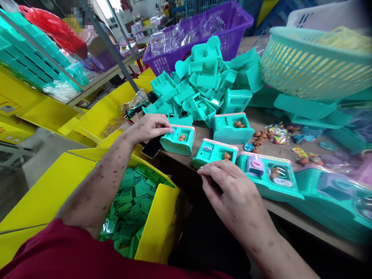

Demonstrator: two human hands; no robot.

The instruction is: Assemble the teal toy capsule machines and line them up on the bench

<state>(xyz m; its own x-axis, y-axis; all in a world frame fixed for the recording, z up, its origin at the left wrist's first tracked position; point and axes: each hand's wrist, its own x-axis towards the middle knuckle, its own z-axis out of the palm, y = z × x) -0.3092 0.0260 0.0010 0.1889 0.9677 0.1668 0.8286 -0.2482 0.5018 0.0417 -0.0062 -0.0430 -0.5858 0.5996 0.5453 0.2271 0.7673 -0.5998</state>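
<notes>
Fitting stage: left hand [151, 128] fingers pinch the far-left teal toy unit [178, 139] (right hand [232, 193] curled, grip hidden), which next needs steadying.

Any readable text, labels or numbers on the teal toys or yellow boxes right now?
None can be read.
Pink strips along the top edges of the teal toy units: print too small and blurred.
Label on the yellow box at far left: blurred, unreadable.
</notes>
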